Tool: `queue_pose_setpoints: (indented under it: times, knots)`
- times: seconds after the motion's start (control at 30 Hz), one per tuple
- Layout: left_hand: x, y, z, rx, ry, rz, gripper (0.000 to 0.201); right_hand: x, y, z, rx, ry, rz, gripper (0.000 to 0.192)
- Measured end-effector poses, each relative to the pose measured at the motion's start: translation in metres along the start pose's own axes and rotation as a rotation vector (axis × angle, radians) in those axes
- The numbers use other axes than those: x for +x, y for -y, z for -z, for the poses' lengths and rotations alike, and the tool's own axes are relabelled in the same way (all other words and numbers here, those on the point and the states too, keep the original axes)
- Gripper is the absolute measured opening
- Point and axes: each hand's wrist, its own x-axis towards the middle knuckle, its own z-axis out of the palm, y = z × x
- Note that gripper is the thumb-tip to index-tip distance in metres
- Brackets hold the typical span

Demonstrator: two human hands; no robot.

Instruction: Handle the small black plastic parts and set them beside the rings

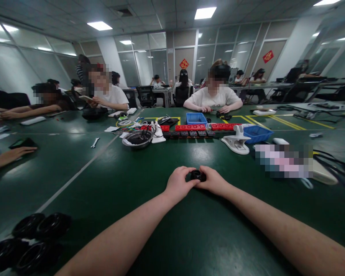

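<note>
One broad green table (109, 184) fills the lower view; on a clock with 12 straight ahead of the camera, a person in a white top (215, 97) sits across it at 12; a row of red blocks (190, 127) lies on the near side of that person, also at 12; a blue tray (261, 136) rests between 12 and 1, just behind a white clip-like stand (238, 144); a metal bowl (135, 146) sits between 11 and 12; four black rings (54, 226) lie grouped at 10, close to the camera; the left hand (178, 183) is curled nearly closed, thumb and fingers on one side of a black ring-shaped piece (196, 175); the right hand (212, 180) pinches the opposite side, its fingers bent and partly hidden; a wrench (95, 143) lies at 11, its length running from 1 to 7; the piece itself is at 12, between the hands, its round opening facing up; it looks squat, and I cannot tell a long axis, nor whether it touches the table
</note>
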Motion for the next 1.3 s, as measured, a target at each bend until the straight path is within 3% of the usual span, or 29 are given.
queue_pose_setpoints:
  times: [0.17, 0.27, 0.4, 0.5, 0.57, 1.0, 1.3]
  knots:
    - [-0.002, -0.001, 0.001, -0.001, -0.012, 0.035, 0.033, -0.003, 0.006, -0.005, -0.214, -0.067, 0.012, 0.026]
    - [-0.001, -0.001, 0.004, -0.057, 0.037, 0.014, 0.034, -0.005, 0.004, 0.0, -0.139, -0.041, 0.09, 0.033]
    - [0.0, 0.001, 0.006, -0.099, 0.076, -0.02, 0.035, -0.004, -0.003, 0.013, 0.122, 0.12, 0.242, 0.049]
    - [0.0, 0.003, 0.005, -0.11, 0.074, -0.033, 0.036, -0.001, -0.007, 0.021, 0.23, 0.267, 0.258, 0.038]
    - [0.0, 0.004, 0.004, -0.109, 0.077, -0.031, 0.036, 0.001, -0.008, 0.023, 0.236, 0.3, 0.25, 0.029]
    - [0.0, 0.002, 0.004, -0.132, 0.074, -0.042, 0.035, 0.004, -0.014, 0.018, 0.225, 0.261, 0.273, 0.023]
    - [0.001, 0.003, 0.003, -0.151, 0.084, -0.027, 0.035, 0.004, -0.013, 0.018, 0.256, 0.261, 0.213, 0.023]
